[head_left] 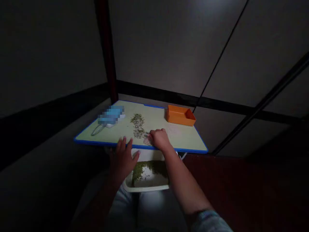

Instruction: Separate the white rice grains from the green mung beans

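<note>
Near the middle of the pale, blue-edged table (pixel 156 117), small grains (pixel 138 126) lie loose in a rough strip, mixed brown, green and dark; at four o'clock from them is the right hand (pixel 159 138), fingers curled in beside some pinkish grains (pixel 147 140), though whether it grips any I cannot tell; at seven o'clock the left hand (pixel 125 158) is spread wide by the near edge, with nothing in it. At six o'clock, below the edge, a white tub (pixel 149 189) holds green bits (pixel 138 170) along its sides, its pale bottom showing; at two o'clock sits an orange box (pixel 181 120), its floor hidden.
</note>
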`<state>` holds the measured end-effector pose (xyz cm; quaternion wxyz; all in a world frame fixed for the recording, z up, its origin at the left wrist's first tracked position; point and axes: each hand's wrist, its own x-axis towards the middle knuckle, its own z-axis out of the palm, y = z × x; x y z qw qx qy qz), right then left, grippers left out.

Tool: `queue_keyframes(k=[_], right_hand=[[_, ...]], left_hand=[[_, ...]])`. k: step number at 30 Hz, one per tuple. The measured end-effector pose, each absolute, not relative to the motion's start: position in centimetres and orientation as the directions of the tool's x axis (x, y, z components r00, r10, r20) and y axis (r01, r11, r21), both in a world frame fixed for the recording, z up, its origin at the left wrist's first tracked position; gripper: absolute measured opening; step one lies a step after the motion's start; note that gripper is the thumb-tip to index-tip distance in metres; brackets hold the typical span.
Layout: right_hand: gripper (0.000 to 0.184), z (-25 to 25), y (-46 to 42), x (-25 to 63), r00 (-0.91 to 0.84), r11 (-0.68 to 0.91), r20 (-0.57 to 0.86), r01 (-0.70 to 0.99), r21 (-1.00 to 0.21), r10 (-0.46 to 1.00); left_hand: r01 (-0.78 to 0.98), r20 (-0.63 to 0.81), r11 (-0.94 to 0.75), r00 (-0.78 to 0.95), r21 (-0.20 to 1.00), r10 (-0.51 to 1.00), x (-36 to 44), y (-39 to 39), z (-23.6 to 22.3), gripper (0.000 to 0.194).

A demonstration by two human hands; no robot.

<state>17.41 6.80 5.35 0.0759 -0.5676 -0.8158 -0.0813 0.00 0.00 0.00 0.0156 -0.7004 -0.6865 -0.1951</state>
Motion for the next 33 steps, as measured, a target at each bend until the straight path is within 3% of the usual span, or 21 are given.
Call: queue_keyframes(k=[13, 18, 25, 33], right_hand=[[0.031, 6.0, 6.3, 17.9, -0.415, 0.42, 0.175, 0.907, 0.008, 0.893], [0.031, 6.2, 6.3, 18.6, -0.328, 0.338, 0.188, 0.941, -0.022, 0.926], [0.032, 5.7, 6.3, 15.7, -0.341, 0.352, 0.2, 0.936, -0.023, 0.919], [0.036, 5.7, 6.7, 14.9, -0.214, 0.216, 0.174, 0.976, 0.011, 0.961]], left_hand=[[0.966, 0.289, -0.052, -0.024, 0.254, 0.957, 0.2, 0.1, 0.2, 0.062], [0.967, 0.288, -0.048, -0.027, 0.25, 0.957, 0.2, 0.1, 0.2, 0.062], [0.966, 0.285, -0.046, -0.029, 0.254, 0.958, 0.1, 0.3, 0.1, 0.061], [0.965, 0.279, -0.041, -0.034, 0.258, 0.96, -0.2, 0.8, -0.2, 0.068]])
